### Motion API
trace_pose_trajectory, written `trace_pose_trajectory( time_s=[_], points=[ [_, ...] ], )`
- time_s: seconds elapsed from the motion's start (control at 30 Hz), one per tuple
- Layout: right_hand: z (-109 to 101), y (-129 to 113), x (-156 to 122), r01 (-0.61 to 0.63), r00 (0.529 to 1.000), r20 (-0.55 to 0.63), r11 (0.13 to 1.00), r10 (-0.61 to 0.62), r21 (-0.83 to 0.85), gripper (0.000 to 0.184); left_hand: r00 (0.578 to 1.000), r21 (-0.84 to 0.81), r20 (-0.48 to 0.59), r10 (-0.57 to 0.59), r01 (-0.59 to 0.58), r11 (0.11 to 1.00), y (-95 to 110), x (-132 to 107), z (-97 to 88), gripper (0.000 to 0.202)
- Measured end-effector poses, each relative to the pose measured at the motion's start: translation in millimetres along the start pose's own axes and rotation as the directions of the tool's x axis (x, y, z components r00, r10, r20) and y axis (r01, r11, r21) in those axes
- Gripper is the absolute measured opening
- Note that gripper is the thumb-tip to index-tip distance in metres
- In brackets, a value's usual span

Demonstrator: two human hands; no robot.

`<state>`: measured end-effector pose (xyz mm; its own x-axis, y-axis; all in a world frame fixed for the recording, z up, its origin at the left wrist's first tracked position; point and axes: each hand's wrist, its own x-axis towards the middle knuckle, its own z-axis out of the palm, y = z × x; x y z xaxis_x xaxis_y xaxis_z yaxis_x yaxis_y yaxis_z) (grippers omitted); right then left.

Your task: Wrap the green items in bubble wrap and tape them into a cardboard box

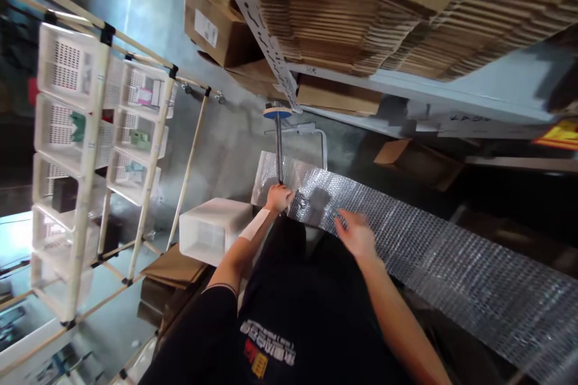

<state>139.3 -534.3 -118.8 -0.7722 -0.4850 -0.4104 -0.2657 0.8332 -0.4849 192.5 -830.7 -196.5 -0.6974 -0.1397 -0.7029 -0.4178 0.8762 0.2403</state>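
A long strip of silvery bubble wrap (419, 240) runs from in front of me towards the lower right. My left hand (279, 198) is closed at its left part, fingers curled at the near end of a metal rod (279, 150). Whether those fingers grip the rod or the wrap's edge is hidden. The rod crosses over the wrap and bears a blue-rimmed disc (277, 112) at its far end. Over the middle of the wrap, my right hand (357, 233) is open, slightly blurred, with thumb and fingers apart and nothing in it.
A white plastic bin (203, 231) stands left of my left forearm. Farther left is a pipe rack (151, 183) with white baskets (67, 66). Flattened cardboard (325, 18) fills the shelf ahead. An open carton (221, 24) sits beyond it, another box (415, 159) at right.
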Motion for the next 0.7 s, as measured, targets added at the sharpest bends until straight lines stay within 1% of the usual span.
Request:
trace_pose_trajectory(
  time_s=[0.03, 0.1, 0.17, 0.2, 0.23, 0.27, 0.3, 0.33, 0.37, 0.4, 0.43, 0.5, 0.57, 0.6, 0.63, 0.7],
  points=[
    [22, -20, 12, 0.048, 0.997, 0.053, 0.999, -0.049, 0.026, 0.047, 1.0, -0.014, -0.006, 0.0, 0.0, 1.0, 1, 1, 0.8, 0.03],
    [57, -53, 35, 0.087, 0.992, 0.089, 0.995, -0.092, 0.054, 0.049, 1.0, -0.046, -0.017, -0.006, 0.005, 0.999, -1, 1, 1.4, 0.028],
    [79, -70, 60, 0.058, 0.995, 0.076, 0.997, -0.062, 0.057, 0.051, 1.0, -0.078, -0.026, -0.008, 0.006, 0.997, -5, -3, 1.2, 0.026],
    [85, -73, 72, 0.017, 0.998, 0.056, 0.998, -0.02, 0.052, 0.057, 1.0, -0.093, -0.03, -0.007, 0.004, 0.996, -7, -5, 1.0, 0.025],
    [90, -73, 83, -0.031, 0.999, 0.036, 0.998, 0.03, 0.047, 0.069, 0.999, -0.108, -0.035, -0.003, -0.001, 0.994, -9, -6, 0.9, 0.024],
    [93, -71, 91, -0.076, 0.997, 0.019, 0.996, 0.075, 0.042, 0.087, 0.999, -0.123, -0.041, 0.0, -0.005, 0.992, -11, -8, 0.8, 0.023],
    [95, -67, 96, -0.106, 0.994, 0.006, 0.994, 0.106, 0.041, 0.104, 0.999, -0.137, -0.049, 0.003, -0.009, 0.991, -13, -9, 0.8, 0.024],
    [98, -64, 97, -0.116, 0.993, -0.005, 0.992, 0.116, 0.043, 0.117, 0.998, -0.152, -0.057, 0.004, -0.012, 0.988, -15, -9, 1.0, 0.024],
    [101, -62, 95, -0.107, 0.994, -0.015, 0.993, 0.108, 0.048, 0.122, 0.998, -0.167, -0.065, 0.003, -0.014, 0.986, -17, -8, 1.2, 0.025],
    [104, -61, 89, -0.094, 0.995, -0.025, 0.994, 0.095, 0.054, 0.12, 0.997, -0.182, -0.074, 0.002, -0.015, 0.983, -19, -7, 1.6, 0.025],
    [109, -63, 82, -0.09, 0.995, -0.034, 0.994, 0.092, 0.061, 0.114, 0.997, -0.199, -0.082, 0.0, -0.016, 0.98, -21, -6, 2.2, 0.025],
    [117, -71, 66, -0.145, 0.989, -0.02, 0.987, 0.147, 0.063, 0.096, 0.996, -0.231, -0.09, -0.003, -0.018, 0.973, -24, -4, 4.0, 0.022],
    [125, -82, 56, -0.242, 0.969, 0.059, 0.97, 0.24, 0.023, 0.078, 0.997, -0.263, -0.078, 0.009, -0.029, 0.964, -25, -3, 6.4, 0.021],
    [127, -86, 55, -0.27, 0.956, 0.113, 0.963, 0.27, -0.016, 0.069, 0.998, -0.279, -0.061, 0.024, -0.04, 0.96, -26, -3, 7.5, 0.02],
    [128, -87, 57, -0.265, 0.947, 0.173, 0.962, 0.271, -0.059, 0.059, 0.998, -0.294, -0.041, 0.042, -0.052, 0.955, -26, -3, 8.5, 0.02],
    [127, -83, 67, -0.165, 0.936, 0.297, 0.98, 0.191, -0.112, 0.041, 0.998, -0.314, -0.007, 0.067, -0.066, 0.947, -28, -5, 9.3, 0.021]
  ],
)
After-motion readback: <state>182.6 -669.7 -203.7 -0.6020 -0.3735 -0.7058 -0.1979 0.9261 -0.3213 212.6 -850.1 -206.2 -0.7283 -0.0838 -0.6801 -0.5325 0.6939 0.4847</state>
